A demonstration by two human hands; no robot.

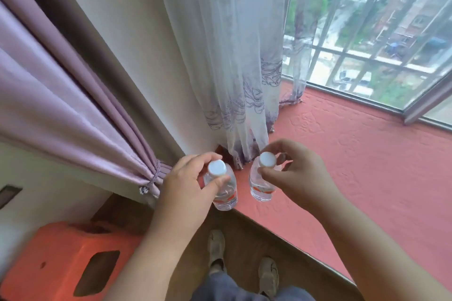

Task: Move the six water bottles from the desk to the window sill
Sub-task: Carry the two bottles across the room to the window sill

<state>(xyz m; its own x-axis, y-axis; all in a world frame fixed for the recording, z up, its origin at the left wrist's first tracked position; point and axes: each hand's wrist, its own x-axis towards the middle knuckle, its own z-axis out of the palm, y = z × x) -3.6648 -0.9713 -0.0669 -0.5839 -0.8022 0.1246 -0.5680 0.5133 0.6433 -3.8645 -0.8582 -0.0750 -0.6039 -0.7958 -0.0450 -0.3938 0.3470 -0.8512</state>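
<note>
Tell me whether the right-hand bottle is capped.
Capped: a white cap sits on the bottle, which the right hand pinches at the neck.

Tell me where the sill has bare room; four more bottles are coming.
The window sill is bare to the right of the right bottle, up to the window. It is crowded at the left bottle and sheer curtain.

Left hand (186, 178) and right hand (296, 173), each in fingertip grip
</note>
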